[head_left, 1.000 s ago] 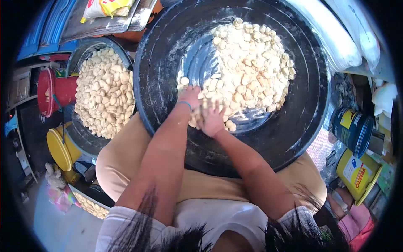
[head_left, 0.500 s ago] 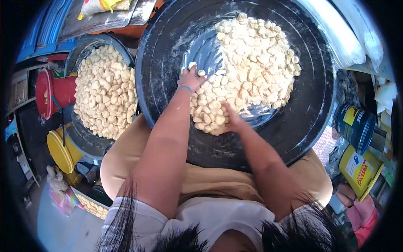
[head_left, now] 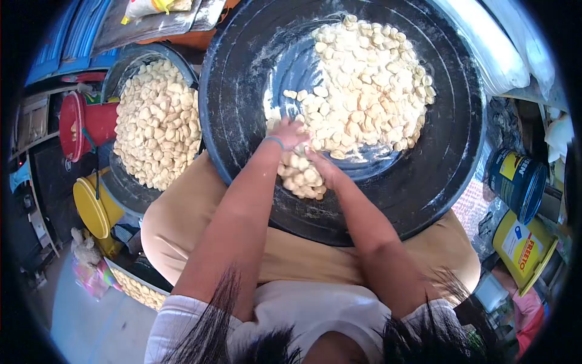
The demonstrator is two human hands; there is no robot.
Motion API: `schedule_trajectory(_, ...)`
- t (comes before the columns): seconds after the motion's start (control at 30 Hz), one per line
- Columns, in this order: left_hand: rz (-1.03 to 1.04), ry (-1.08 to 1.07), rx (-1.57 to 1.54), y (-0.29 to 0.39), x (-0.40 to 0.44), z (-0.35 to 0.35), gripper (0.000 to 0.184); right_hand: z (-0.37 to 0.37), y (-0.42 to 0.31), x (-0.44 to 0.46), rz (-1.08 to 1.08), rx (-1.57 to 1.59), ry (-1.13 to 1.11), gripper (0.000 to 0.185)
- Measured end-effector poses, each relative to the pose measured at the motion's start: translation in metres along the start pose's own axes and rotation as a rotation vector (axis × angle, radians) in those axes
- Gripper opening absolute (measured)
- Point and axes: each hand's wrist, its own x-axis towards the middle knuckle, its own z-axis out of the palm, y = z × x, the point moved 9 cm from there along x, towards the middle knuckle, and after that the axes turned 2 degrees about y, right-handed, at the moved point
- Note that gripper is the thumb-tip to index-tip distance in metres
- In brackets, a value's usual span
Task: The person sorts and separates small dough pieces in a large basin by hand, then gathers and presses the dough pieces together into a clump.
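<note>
A wide black round basin [head_left: 236, 91] rests over my lap. Many flat, pale, flour-dusted pieces [head_left: 370, 91] lie in its middle and right part. My left hand [head_left: 290, 134] has its fingers spread over the left edge of these pieces. My right hand [head_left: 324, 168] is cupped with fingers apart against the right side of a small heap of pieces [head_left: 301, 177] near the basin's front. The heap sits just below my left hand and touches my right palm. White powder coats the basin floor at the upper left.
Left of the basin stands a dark tub [head_left: 130, 197] heaped with similar pieces, beside a red bucket [head_left: 100, 127] and a yellow bucket [head_left: 91, 206]. On the right are a dark blue bucket [head_left: 515, 182] and a yellow container [head_left: 524, 249]. Trays [head_left: 145, 30] lie at the upper left.
My left hand has come down and right, toward my right hand, after moving up earlier. The small heap at the front has become narrower, and a few pieces lie loose above my left hand.
</note>
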Motion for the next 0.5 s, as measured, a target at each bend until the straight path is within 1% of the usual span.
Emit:
schedule_trajectory(0.03, 0.083, -0.167, 0.117, 0.001, 0.005, 0.021, 0.074, 0.015, -0.009, -0.005, 0.017, 0.066, -0.187, 0.091)
schedule_trajectory(0.1, 0.242, -0.517, 0.334, 0.001, 0.003, 0.064, 0.079, -0.003, -0.005, -0.039, 0.143, 0.04, -0.308, 0.089)
schedule_trajectory(0.13, 0.0, -0.886, 0.325, 0.006, -0.023, 0.068, 0.095, -0.025, -0.002, -0.043, 0.143, -0.102, -0.209, 0.086)
schedule_trajectory(0.17, 0.01, -0.798, 0.288, 0.021, -0.027, 0.047, 0.099, -0.042, 0.005, -0.04, 0.14, -0.048, -0.053, 0.089)
schedule_trajectory(0.23, 0.027, -0.636, 0.215, 0.036, -0.048, 0.027, 0.11, -0.011, -0.01, -0.034, -0.068, 0.076, -0.178, 0.091)
schedule_trajectory(0.27, 0.021, -0.626, 0.328, 0.031, -0.053, 0.034, 0.119, -0.006, -0.008, -0.034, 0.003, -0.073, -0.189, 0.087)
schedule_trajectory(0.3, 0.005, -0.594, 0.349, 0.009, -0.039, 0.048, 0.126, 0.001, -0.011, -0.039, 0.072, -0.223, -0.212, 0.085)
schedule_trajectory(0.37, -0.036, -0.879, 0.138, 0.008, -0.054, 0.06, 0.13, 0.02, -0.025, -0.059, -0.022, -0.147, -0.587, 0.091)
schedule_trajectory(0.4, 0.017, -0.843, 0.268, 0.005, -0.058, 0.059, 0.13, 0.006, -0.007, -0.049, 0.107, -0.216, -0.56, 0.097)
schedule_trajectory(0.47, 0.127, -0.737, 0.533, 0.008, -0.07, 0.05, 0.129, 0.008, -0.016, -0.042, -0.114, -0.375, -0.4, 0.097)
schedule_trajectory(0.5, 0.143, -0.587, 0.69, 0.027, -0.085, 0.033, 0.122, 0.012, -0.023, -0.043, -0.23, -0.447, -0.312, 0.097)
